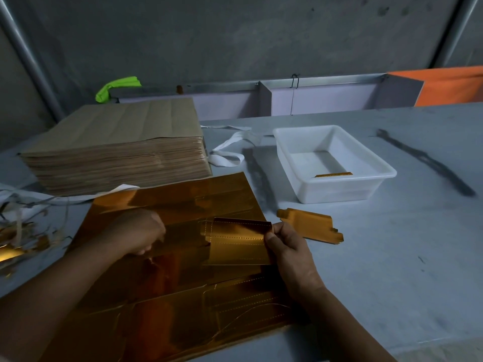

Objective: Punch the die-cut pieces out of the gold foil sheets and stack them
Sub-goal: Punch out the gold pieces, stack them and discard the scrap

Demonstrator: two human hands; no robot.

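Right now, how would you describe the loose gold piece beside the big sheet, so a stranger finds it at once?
Find the white plastic tub on the grey table. Just nearer the person lies a small gold piece, right of the large gold foil sheet. Unlike the lifted piece the right hand pinches, nothing touches it.

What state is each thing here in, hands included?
Gold foil sheet: flat on the table.
Die-cut piece: partly lifted from the sheet.
Right hand: pinches the piece's right edge.
Left hand: rests on the sheet, fingers curled; grip unclear.
Punched pieces: lying right of the sheet.
White tub: upright, holding a gold strip.
Brown sheet stack: tall, untouched.
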